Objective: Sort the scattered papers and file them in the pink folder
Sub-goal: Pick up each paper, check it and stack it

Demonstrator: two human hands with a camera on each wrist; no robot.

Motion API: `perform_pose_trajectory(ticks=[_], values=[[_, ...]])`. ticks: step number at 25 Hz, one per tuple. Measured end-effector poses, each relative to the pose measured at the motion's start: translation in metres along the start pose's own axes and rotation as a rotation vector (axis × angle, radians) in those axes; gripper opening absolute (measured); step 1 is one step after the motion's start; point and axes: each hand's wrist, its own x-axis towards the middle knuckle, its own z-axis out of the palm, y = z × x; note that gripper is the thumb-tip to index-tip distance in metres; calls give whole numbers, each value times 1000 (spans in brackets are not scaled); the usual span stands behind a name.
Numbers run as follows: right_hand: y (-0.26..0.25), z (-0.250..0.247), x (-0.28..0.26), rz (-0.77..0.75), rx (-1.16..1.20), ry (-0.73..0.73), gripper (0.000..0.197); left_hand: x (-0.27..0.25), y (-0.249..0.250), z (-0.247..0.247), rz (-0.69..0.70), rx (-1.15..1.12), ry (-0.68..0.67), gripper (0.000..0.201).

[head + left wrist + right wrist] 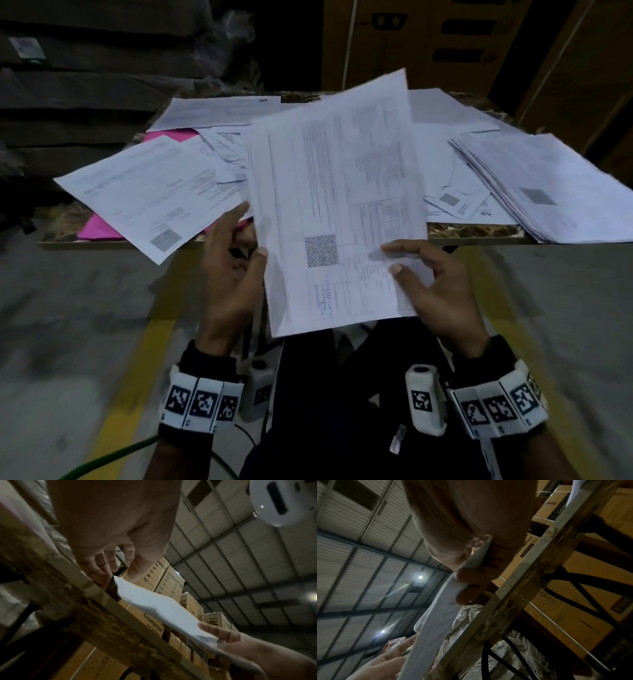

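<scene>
Pink folder [99, 228] mostly under papers [150, 192]

- The sheets I hold [337, 205] are thin matt white paper, printed in grey, bending a little.
- The scattered papers [147, 185] are the same matt printed stock.
- The pink folder [99, 228] under them looks like smooth, bright card.
- The table [472, 230] has a mottled brown top with a slight sheen and a pale, rough wooden edge.
- The boxes [154, 574] behind are matt brown cardboard.
- My wrist bands [202, 404] look like white plastic blocks.
</scene>
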Motion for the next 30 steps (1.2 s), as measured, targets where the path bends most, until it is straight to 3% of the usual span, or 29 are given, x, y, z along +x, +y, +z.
perform_pose_trajectory(ticks=[3, 8, 14, 18, 24, 28, 30], values=[[2, 2, 16, -33, 23, 116, 31, 4, -13, -10, 135, 247, 199, 51], [8, 9, 36, -13, 36, 192, 33, -12, -20, -4, -68, 136, 440, 49], [14, 16, 51, 11, 27, 163, 32, 0, -28, -21, -230, 354, 579, 49], [24, 22, 51, 65, 28, 131, 33, 10, -39, -34, -261, 572, 626, 34], [30, 25, 52, 88, 24, 105, 33, 15, -40, -46, -114, 796, 655, 23], [33, 23, 51, 95, 30, 110, 32, 17, -44, -41, -43, 503, 681, 23], [33, 22, 50, 103, 46, 114, 32, 16, -36, -37, -142, 314, 705, 30]])
